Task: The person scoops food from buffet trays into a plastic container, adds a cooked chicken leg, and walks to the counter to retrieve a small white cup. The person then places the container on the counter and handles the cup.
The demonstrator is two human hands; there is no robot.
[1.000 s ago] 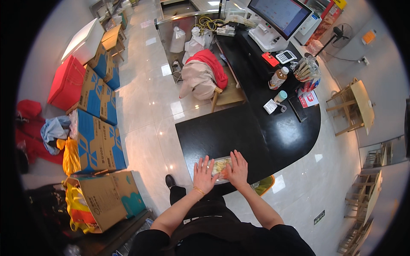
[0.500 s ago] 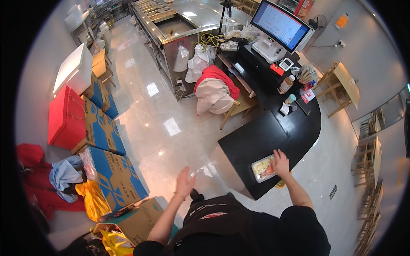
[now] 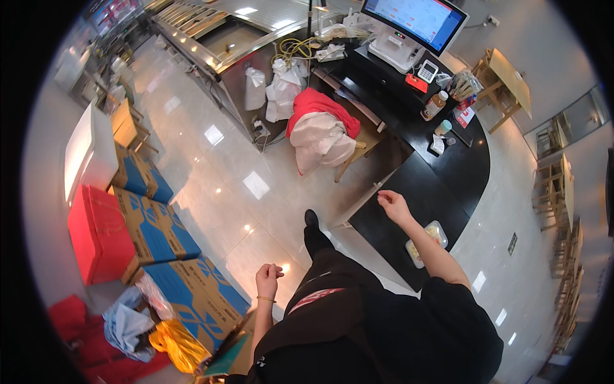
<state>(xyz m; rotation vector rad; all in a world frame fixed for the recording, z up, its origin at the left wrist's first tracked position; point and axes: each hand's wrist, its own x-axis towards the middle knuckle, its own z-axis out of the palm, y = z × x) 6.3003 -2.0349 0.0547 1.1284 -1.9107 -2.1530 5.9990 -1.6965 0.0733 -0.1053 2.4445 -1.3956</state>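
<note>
Clear plastic food container [image 3: 438, 231], partly hidden by the right forearm [image 3: 437, 253], rests on the black surface [image 3: 428, 195], bodyward and right of the nearer right hand [image 3: 394, 206]; the left hand [image 3: 268, 281] hangs well apart. Both grips curl; whether pinched together, I cannot tell.

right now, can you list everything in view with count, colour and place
counter: one, black, right of centre
food container: one, clear, on the counter, partly hidden
monitor: one, black, upper right
bottle: one, brown, below the monitor
keypad device: one, white, below the monitor
plastic bags: two, white, upper middle
draped cloth: count unclear, red and beige, centre
cartons: several, blue and brown, left
red box: one, red, left
white box: one, white, left
yellow bag: one, yellow, lower left
blue cloth: one, blue, lower left
wooden furniture: several, tan, right and upper left
left hand: one, bare, lower middle
right hand: one, bare, over the counter
</note>
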